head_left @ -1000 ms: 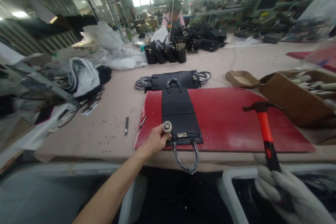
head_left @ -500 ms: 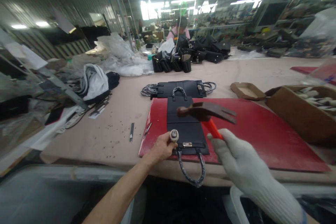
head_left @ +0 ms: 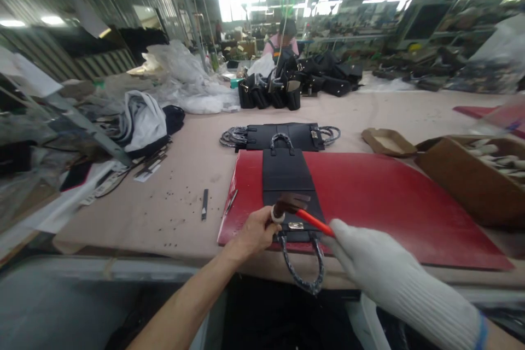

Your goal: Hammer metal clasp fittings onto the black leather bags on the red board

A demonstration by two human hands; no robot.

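My bare left hand (head_left: 255, 232) is closed around an upright punch (head_left: 278, 217) with a pale, wrapped top; its lower end is hidden. My right hand (head_left: 356, 243), in a white knitted glove, grips the orange handle of a claw hammer (head_left: 314, 221). The hammer's head is at the punch's top, seemingly touching it. Beneath them a black bag panel (head_left: 286, 169) lies flat, with a metal clasp (head_left: 296, 226) near its front edge. One wrapped handle (head_left: 303, 279) hangs over the table's edge, another lies at the far end.
Under the panel lies a red board (head_left: 369, 191). Behind it are stacked black bag panels (head_left: 283, 136). At left sit a flat dark tool (head_left: 204, 205) and tweezers (head_left: 232, 200). Cardboard boxes (head_left: 463, 175) stand right. Black bags (head_left: 270, 93) and a person (head_left: 283, 44) are at the back.
The hammer has swung down and left, from above the panel onto the punch's top. My right hand has lowered slightly. My left hand has kept the punch in nearly the same place.
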